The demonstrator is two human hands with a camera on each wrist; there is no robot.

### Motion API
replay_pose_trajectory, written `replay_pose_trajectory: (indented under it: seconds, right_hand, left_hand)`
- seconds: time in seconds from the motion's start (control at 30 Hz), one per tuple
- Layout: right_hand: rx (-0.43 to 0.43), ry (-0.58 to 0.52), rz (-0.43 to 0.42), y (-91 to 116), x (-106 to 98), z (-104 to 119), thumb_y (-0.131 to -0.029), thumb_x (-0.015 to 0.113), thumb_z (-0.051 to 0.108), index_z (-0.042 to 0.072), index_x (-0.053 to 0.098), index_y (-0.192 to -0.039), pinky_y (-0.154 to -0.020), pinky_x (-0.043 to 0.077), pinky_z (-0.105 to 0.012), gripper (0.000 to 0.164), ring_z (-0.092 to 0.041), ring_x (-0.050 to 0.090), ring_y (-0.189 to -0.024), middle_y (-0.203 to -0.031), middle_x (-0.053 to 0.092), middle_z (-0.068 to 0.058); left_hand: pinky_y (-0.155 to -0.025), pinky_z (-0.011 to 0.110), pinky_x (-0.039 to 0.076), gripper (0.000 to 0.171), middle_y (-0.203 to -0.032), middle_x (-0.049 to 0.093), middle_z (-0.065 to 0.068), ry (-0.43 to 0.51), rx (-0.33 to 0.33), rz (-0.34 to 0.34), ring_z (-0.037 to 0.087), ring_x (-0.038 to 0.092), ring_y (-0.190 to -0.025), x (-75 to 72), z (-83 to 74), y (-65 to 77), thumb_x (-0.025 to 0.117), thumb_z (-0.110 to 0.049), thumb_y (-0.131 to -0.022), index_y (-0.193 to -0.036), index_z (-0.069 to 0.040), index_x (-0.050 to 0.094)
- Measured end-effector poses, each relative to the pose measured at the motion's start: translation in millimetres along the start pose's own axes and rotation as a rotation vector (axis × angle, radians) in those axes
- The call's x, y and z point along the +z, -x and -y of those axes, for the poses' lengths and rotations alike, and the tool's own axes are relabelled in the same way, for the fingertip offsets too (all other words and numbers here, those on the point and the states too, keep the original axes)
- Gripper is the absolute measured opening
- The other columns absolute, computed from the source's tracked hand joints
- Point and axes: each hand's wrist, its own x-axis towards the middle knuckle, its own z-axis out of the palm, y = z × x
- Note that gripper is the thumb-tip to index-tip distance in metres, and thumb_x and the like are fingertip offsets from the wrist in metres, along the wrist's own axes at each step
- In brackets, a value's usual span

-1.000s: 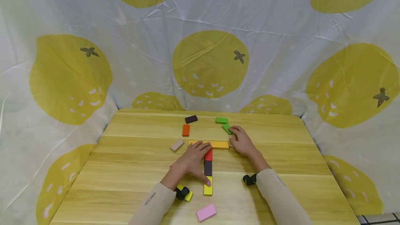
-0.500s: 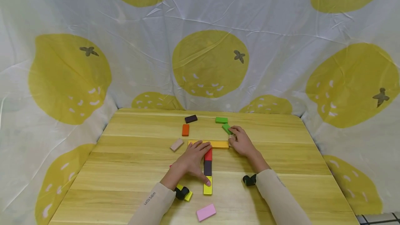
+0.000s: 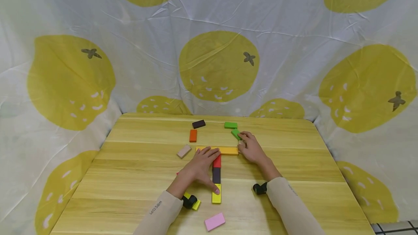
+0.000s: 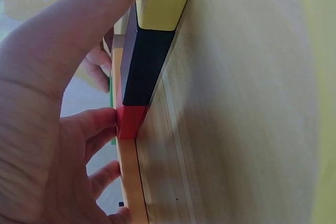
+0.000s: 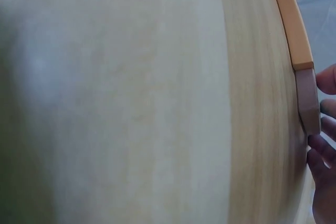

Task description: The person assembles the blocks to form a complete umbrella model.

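In the head view, several flat domino-like blocks form a T on the table. An orange strip (image 3: 230,151) runs across, and below it stand a red block (image 3: 217,161), a black block (image 3: 216,175) and a yellow block (image 3: 216,198). My left hand (image 3: 197,168) spans this row, thumb on the yellow block and extended fingertips on the orange strip. At the strip's right end my right hand (image 3: 254,150) pinches a beige block (image 5: 308,98), which is end to end with the strip in the right wrist view. A green block (image 3: 235,134) lies right at the right fingertips.
Behind the T lie another green block (image 3: 230,125), a dark block (image 3: 198,123) and an orange-red block (image 3: 193,136). A second beige block (image 3: 184,151) sits left of the strip. Nearer are a partly covered yellow block (image 3: 196,205) and a pink block (image 3: 214,222).
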Motion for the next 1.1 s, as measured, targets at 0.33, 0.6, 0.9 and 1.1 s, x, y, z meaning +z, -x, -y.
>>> replay_pose_trajectory:
  seconds: [0.33,0.6,0.9,1.1]
  right_hand:
    - [0.017,-0.022,-0.006,-2.0,0.3,-1.2,-0.103,0.053,0.022,0.003,0.046,-0.154,-0.110,0.043,-0.056,0.055,-0.040,0.042,-0.141,-0.159,0.039,-0.018]
    - [0.000,-0.018,-0.017,-3.6,-1.2,-3.7,-0.102,0.054,0.025,0.005,0.045,-0.155,-0.108,0.045,-0.057,0.057,-0.040,0.044,-0.139,-0.158,0.038,-0.019]
    - [-0.012,-0.002,-0.028,-15.2,-9.2,1.9,-0.104,0.058,0.026,0.006,0.044,-0.155,-0.114,0.040,-0.062,0.057,-0.043,0.041,-0.144,-0.161,0.035,-0.019]
    - [-0.009,0.046,0.010,-24.0,-7.1,11.1,-0.106,0.057,0.030,0.005,0.041,-0.157,-0.116,0.039,-0.061,0.058,-0.042,0.036,-0.148,-0.164,0.032,-0.018]
  left_hand:
    - [-0.127,0.062,0.015,0.143,-0.171,0.025,-0.004,0.000,-0.002,-0.001,0.030,0.017,-0.160,-2.4,0.8,-1.7,0.081,-0.088,-0.050,-0.165,-0.021,0.027]
    - [-0.127,0.062,0.015,0.142,-0.171,0.025,-0.003,0.001,-0.003,0.006,0.031,0.017,-0.160,-4.5,-0.1,-3.1,0.081,-0.087,-0.051,-0.165,-0.021,0.027]
    - [-0.127,0.063,0.016,0.141,-0.172,0.025,-0.003,-0.007,-0.007,0.007,0.031,0.017,-0.160,-4.1,-0.9,-3.3,0.082,-0.086,-0.052,-0.165,-0.021,0.027]
    - [-0.126,0.064,0.017,0.142,-0.171,0.026,-0.003,0.002,-0.005,0.007,0.032,0.018,-0.160,-1.0,-1.3,0.5,0.082,-0.086,-0.052,-0.165,-0.020,0.028]
